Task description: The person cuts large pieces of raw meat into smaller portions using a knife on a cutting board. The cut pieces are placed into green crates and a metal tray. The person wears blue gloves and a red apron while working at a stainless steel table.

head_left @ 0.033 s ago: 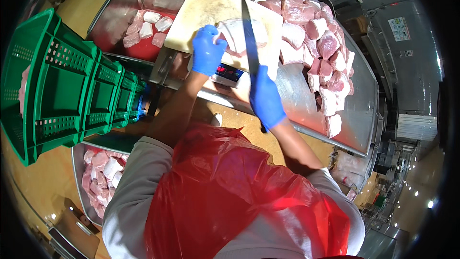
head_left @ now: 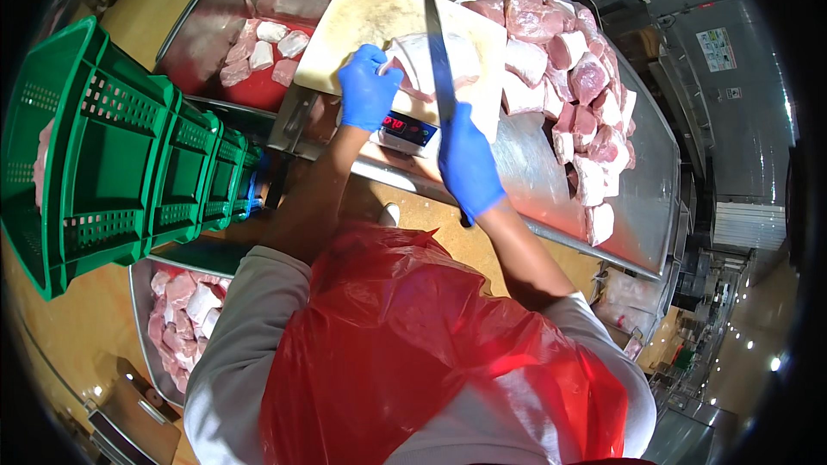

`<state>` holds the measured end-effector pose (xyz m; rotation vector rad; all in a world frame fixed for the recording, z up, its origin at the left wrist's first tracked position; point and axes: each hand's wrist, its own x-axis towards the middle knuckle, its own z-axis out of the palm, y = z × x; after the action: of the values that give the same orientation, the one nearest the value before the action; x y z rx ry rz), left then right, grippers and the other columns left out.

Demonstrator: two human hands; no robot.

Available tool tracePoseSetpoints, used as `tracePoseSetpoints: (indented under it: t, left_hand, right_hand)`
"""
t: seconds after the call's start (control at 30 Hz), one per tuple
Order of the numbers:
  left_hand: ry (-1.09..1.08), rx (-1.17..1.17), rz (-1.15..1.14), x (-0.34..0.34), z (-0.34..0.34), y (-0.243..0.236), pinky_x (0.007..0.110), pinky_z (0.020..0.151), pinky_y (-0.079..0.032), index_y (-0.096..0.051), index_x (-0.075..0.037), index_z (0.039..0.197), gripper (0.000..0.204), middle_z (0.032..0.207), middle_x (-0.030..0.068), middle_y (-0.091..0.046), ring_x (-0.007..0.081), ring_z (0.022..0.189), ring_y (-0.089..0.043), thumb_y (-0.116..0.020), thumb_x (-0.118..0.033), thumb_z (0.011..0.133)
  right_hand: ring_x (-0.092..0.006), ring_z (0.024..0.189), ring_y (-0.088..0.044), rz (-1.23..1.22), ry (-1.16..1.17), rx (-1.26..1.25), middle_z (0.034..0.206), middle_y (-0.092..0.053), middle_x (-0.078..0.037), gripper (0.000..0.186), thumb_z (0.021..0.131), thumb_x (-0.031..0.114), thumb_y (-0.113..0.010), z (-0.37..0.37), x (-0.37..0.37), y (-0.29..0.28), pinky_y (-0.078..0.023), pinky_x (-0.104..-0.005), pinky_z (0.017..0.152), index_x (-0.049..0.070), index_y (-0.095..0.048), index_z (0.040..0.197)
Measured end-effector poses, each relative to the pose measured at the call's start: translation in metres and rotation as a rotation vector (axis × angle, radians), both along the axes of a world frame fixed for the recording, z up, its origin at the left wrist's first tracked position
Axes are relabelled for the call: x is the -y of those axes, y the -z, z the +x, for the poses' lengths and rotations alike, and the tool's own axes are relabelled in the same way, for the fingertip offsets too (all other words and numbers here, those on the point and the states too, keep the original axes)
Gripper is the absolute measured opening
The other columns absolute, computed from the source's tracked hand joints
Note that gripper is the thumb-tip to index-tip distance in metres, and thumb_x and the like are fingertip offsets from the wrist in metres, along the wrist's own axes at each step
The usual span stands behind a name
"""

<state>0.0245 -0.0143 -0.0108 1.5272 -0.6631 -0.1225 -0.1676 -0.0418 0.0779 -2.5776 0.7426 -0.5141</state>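
Note:
A slab of raw meat (head_left: 439,60) with a white fat layer lies on the white cutting board (head_left: 338,53). At the slab's left end, my blue-gloved left hand (head_left: 368,90) has its fingers curled against the meat; the exact fingertip contact is partly hidden. My blue-gloved right hand (head_left: 469,164) is wrapped round the handle of a long knife (head_left: 439,56). Its blade points away from me and passes over the slab. Just below the board's near edge, between my hands, sits a digital scale (head_left: 408,131) with a lit red display.
Many meat chunks (head_left: 590,77) are piled on the metal table (head_left: 633,224) at right. A metal tub (head_left: 202,21) at left holds several pieces in red liquid. Green crates (head_left: 112,164) stand at far left, above another meat-filled tub (head_left: 138,319).
The knife and my right hand have shifted a little to the left over the slab. My left hand has also moved slightly left. The scale's display shows more fully.

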Motion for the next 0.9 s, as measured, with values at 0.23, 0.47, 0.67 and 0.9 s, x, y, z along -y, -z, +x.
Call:
tracePoseSetpoints:
  t: [0.23,0.47,0.67,0.9]
  left_hand:
    - [0.075,-0.185,-0.087,-0.001,0.018,0.034,0.027,0.060,-0.053,-0.066,-0.001,0.077,0.018,0.071,0.0046,-0.069,0.0101,0.063,-0.062,-0.083,-0.005,0.071]
    - [-0.041,0.461,0.095,-0.033,0.038,0.020,0.031,0.061,-0.051,-0.067,-0.003,0.074,0.013,0.072,0.0069,-0.065,0.0182,0.065,-0.063,-0.078,-0.009,0.076]
    - [0.269,-0.122,0.265,-0.075,0.019,-0.014,0.032,0.053,-0.047,-0.063,-0.002,0.072,0.018,0.061,0.0058,-0.060,0.0120,0.055,-0.056,-0.076,-0.012,0.079]
    - [0.456,0.108,-0.007,-0.121,-0.037,-0.007,0.026,0.065,-0.047,-0.061,-0.006,0.086,0.009,0.077,-0.0003,-0.059,0.0076,0.071,-0.056,-0.069,-0.003,0.085]
  right_hand:
    - [-0.0458,0.088,-0.067,-0.034,0.013,-0.298,0.091,-0.067,-0.030,0.021,0.094,0.007,-0.053,0.102,0.023,0.008,-0.054,-0.0517,0.075,-0.003,-0.041,0.107]
    - [-0.0485,0.080,-0.066,0.019,-0.048,-0.630,0.085,-0.065,-0.032,0.024,0.096,0.007,-0.047,-0.040,-0.012,0.015,-0.053,-0.0548,0.068,-0.003,-0.041,0.117]
    - [-0.0490,0.066,-0.062,-0.074,-0.090,-0.445,0.076,-0.061,-0.031,0.020,0.095,0.006,-0.048,-0.059,-0.024,-0.031,-0.047,-0.0577,0.058,-0.003,-0.038,0.110]
    - [-0.0473,0.078,-0.066,-0.073,-0.060,-0.203,0.085,-0.064,-0.030,0.029,0.089,0.005,-0.055,0.050,-0.005,-0.037,-0.053,-0.0551,0.067,-0.001,-0.041,0.114]
